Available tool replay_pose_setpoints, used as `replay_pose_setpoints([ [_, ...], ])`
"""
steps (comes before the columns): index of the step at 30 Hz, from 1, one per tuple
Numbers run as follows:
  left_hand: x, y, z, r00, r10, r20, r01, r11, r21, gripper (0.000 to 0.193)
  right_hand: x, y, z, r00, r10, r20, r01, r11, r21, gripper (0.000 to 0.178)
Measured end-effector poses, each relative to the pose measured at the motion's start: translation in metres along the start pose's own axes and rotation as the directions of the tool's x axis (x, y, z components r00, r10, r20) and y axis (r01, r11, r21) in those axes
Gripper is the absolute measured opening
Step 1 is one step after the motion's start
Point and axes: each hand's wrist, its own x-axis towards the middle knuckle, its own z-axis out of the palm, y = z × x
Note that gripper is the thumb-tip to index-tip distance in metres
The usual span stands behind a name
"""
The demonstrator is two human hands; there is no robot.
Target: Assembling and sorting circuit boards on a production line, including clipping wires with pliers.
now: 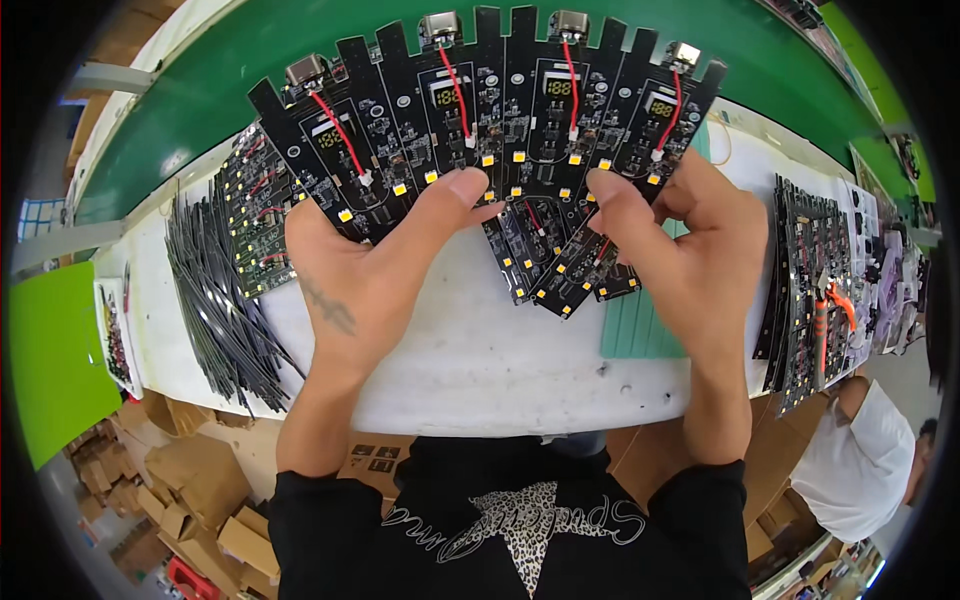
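Both my hands hold up a black circuit board panel point(505, 100) made of several joined boards, fanned out in the fisheye view. Each board carries a small digit display, a metal port at its top edge, a red wire and yellow-white LEDs. My left hand point(365, 265) pinches the lower left part, thumb on the face, other fingers hidden behind. At the lower right, my right hand point(695, 255) grips it the same way. Below the panel, several small separate circuit boards point(565, 280) lie overlapping on the white table point(480, 370), partly covered by the panel.
Left on the table are stacked board panels point(255, 225) and a bundle of thin black strips point(215, 295). A green ribbed mat point(640, 335) lies near my right hand. Further right, orange-handled pliers point(822, 330) rest on more board panels point(795, 250); a person point(855, 465) is beyond.
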Motion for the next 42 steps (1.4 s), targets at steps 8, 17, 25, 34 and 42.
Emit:
replay_pose_setpoints([
  [8,-0.003,-0.011,0.001,1.000,0.011,-0.027,-0.009,0.997,0.079,0.017,-0.009,-0.010,0.004,0.995,-0.100,0.020,0.102,0.983,-0.151,0.013],
  [17,-0.005,-0.006,-0.010,0.962,-0.157,0.225,0.184,0.977,-0.106,0.021,0.000,-0.015,-0.012,0.929,0.122,0.348,-0.257,0.890,0.376,0.016],
  [25,-0.013,-0.010,0.007,0.988,-0.074,0.133,0.047,0.979,0.200,0.013,-0.007,-0.008,0.005,0.973,0.114,0.200,-0.118,0.993,0.009,0.016],
  [34,-0.012,-0.023,0.008,0.989,0.112,0.094,-0.134,0.952,0.275,0.012,-0.013,-0.009,0.010,0.996,0.020,0.083,-0.014,0.997,-0.076,0.018],
  [42,-0.014,-0.020,0.011,0.946,0.295,0.136,-0.321,0.781,0.536,0.011,-0.014,-0.005,0.016,1.000,-0.020,0.006,0.020,0.988,-0.151,0.014],
])
